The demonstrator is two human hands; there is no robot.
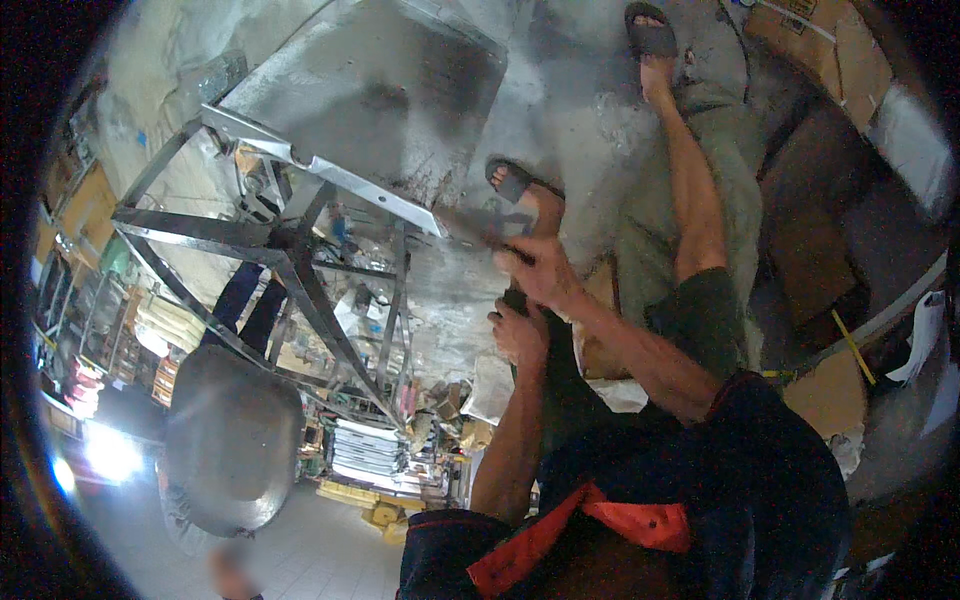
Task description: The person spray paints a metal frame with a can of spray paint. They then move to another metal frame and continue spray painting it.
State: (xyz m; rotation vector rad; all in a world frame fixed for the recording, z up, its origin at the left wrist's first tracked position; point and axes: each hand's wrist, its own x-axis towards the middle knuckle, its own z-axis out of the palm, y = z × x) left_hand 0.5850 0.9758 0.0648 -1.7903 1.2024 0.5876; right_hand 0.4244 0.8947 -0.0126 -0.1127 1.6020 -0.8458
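My right hand (pixel 545 275) is closed around the dark handle of a narrow, long tool (pixel 480 232). Motion blurs its kind; its front end reaches the near corner of a grey metal panel (pixel 400 95). This panel has a bright folded edge and lies on a dark metal frame (pixel 285 250) with several legs. Just below the right hand, my left hand (pixel 520 335) has its fingers curled around a short dark thing (pixel 514 299), mostly hidden by the fist. Whether both hands grip one and the same tool cannot be made out.
My sandalled feet (pixel 652 40) rest on the stained grey floor. An oval metal-coloured surface (pixel 235 440) lies at the lower left, near another person's dark trouser legs (pixel 240 305). Stacked white sheets (pixel 375 450) and clutter stand beyond the frame. Cardboard (pixel 810 250) is at the right.
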